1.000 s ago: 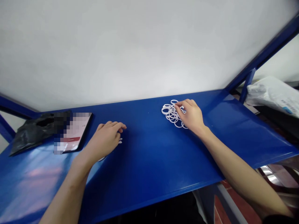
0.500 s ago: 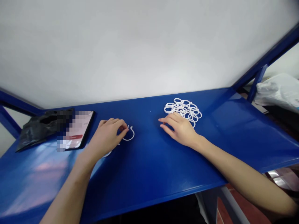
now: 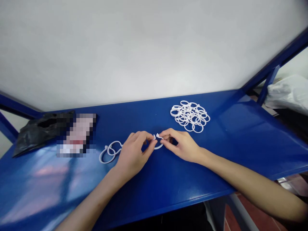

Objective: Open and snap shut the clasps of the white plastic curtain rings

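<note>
Between my two hands is a white plastic ring [image 3: 158,147] with a gap at its top, held just above or on the blue table. My left hand [image 3: 136,150] pinches one end of the ring between thumb and fingers. The other end, with a small knob, is pinched by my right hand [image 3: 181,142]. Two more white rings [image 3: 106,160] lie overlapping on the table, left of my left hand and partly behind it. Beyond my right hand lies a pile of white rings [image 3: 190,115].
A phone [image 3: 79,131], partly blurred out, lies at the left of the blue table [image 3: 154,199] beside a black plastic bag [image 3: 36,134]. A pale wall [image 3: 154,48] rises behind the table. At the far right is a clear plastic bag [image 3: 288,93].
My left hand has moved right with the ring, uncovering the two rings behind it. My right hand has moved away from the pile towards the left and now grips the ring's other end.
</note>
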`<state>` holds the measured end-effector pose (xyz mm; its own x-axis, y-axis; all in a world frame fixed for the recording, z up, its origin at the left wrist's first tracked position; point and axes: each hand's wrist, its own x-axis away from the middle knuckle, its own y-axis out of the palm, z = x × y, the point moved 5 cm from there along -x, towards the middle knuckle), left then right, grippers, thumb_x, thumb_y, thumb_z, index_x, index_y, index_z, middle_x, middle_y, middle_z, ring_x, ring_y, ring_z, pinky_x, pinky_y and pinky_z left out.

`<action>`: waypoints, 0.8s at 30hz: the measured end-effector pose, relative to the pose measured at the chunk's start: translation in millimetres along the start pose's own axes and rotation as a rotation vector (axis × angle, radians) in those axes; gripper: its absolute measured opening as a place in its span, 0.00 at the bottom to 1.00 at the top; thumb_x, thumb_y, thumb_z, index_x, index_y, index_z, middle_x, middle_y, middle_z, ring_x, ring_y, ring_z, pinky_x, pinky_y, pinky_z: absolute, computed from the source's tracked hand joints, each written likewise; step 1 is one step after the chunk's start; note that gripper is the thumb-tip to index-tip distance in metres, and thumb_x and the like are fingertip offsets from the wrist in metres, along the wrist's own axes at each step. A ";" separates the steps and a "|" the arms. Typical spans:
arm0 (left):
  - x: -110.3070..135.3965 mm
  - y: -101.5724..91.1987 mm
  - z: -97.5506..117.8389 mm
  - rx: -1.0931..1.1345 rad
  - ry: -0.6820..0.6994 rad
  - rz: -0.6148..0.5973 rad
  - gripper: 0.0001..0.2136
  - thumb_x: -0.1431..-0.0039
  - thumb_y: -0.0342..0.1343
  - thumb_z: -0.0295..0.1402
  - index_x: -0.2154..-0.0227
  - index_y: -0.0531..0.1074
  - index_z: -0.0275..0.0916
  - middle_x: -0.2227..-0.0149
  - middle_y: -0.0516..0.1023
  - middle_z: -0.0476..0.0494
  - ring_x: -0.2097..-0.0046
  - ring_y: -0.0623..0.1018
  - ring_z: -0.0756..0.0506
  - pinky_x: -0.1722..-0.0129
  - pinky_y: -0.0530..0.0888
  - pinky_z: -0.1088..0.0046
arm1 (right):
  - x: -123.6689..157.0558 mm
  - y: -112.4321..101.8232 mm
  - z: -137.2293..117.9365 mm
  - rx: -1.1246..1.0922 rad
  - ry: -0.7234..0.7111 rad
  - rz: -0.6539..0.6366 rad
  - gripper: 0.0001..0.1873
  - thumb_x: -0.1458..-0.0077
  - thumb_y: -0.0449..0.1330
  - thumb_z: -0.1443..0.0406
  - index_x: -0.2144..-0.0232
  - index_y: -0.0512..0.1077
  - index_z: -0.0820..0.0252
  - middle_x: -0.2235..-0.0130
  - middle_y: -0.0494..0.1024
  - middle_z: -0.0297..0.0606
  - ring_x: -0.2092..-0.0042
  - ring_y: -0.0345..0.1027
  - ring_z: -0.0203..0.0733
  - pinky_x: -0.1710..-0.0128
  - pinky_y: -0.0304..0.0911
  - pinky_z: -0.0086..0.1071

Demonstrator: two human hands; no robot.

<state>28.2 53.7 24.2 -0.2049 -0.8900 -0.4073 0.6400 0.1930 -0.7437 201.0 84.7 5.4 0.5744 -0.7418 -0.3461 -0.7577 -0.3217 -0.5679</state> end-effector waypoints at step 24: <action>-5.9 -7.7 -23.5 -0.091 -0.069 -0.277 0.13 0.34 0.48 0.38 0.52 0.74 0.44 0.55 0.80 0.45 0.52 0.78 0.41 0.48 0.72 0.60 | -11.3 -22.7 -4.4 0.438 -0.330 0.133 0.11 0.32 0.53 0.66 0.56 0.76 0.59 0.60 0.79 0.42 0.58 0.73 0.42 0.58 0.72 0.37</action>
<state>7.0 67.1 19.9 -0.3093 -0.9395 -0.1474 0.4974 -0.0277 -0.8671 210.4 97.8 25.5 0.6027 -0.5135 -0.6108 -0.6710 0.0882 -0.7362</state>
